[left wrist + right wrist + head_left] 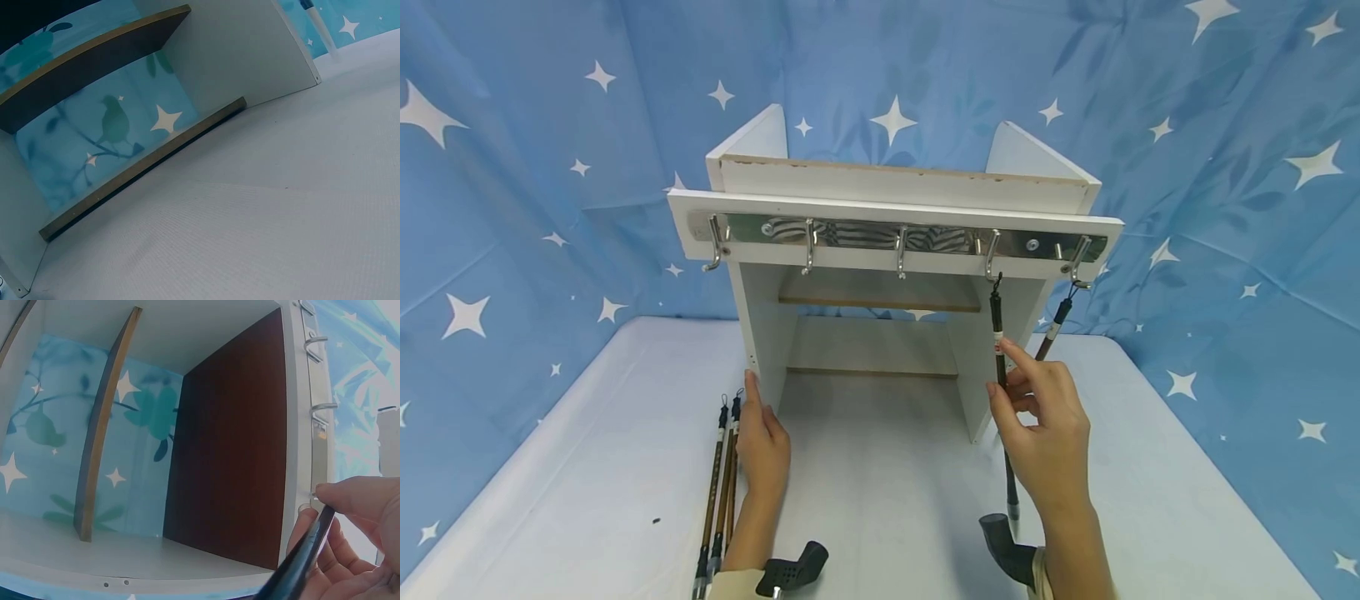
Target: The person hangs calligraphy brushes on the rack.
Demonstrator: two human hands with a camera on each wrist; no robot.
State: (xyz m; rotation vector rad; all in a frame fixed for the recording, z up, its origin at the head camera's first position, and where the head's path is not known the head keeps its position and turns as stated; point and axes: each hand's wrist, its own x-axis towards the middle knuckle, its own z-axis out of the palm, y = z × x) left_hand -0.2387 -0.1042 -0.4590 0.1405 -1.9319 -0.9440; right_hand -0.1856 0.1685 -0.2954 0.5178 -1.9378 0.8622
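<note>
My right hand pinches a writing brush between thumb and fingers. It hangs down with its black loop end right at the fourth hook of a metal hook rail. Another brush hangs by its loop from the far right hook, partly behind my right hand. In the right wrist view, the thumb presses the dark shaft. My left hand rests with extended fingers at the left side panel of a white shelf unit. The left wrist view shows no fingers.
Several brushes lie on the white tabletop left of my left forearm. The shelf's hook board juts out in front, with vacant hooks at left and middle. Starry blue cloth hangs behind.
</note>
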